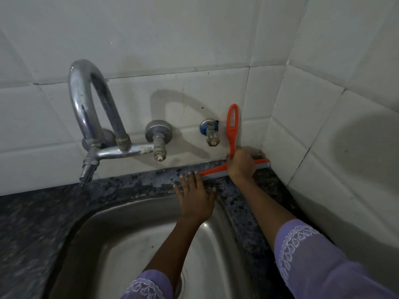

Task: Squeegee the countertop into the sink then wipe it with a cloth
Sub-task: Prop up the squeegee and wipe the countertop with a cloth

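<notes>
Right hand (240, 164) grip closed on squeegee (232, 134); left hand (195, 196) flat, empty, on worktop (133, 186). Press blade evenly, pull toward sink (138, 240).

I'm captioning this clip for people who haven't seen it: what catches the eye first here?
The orange squeegee, gripped by the right hand in the back corner of the dark speckled countertop, handle up against the white tiles. Next, the curved chrome tap over the steel sink, where the left hand rests flat on the rim.
</notes>
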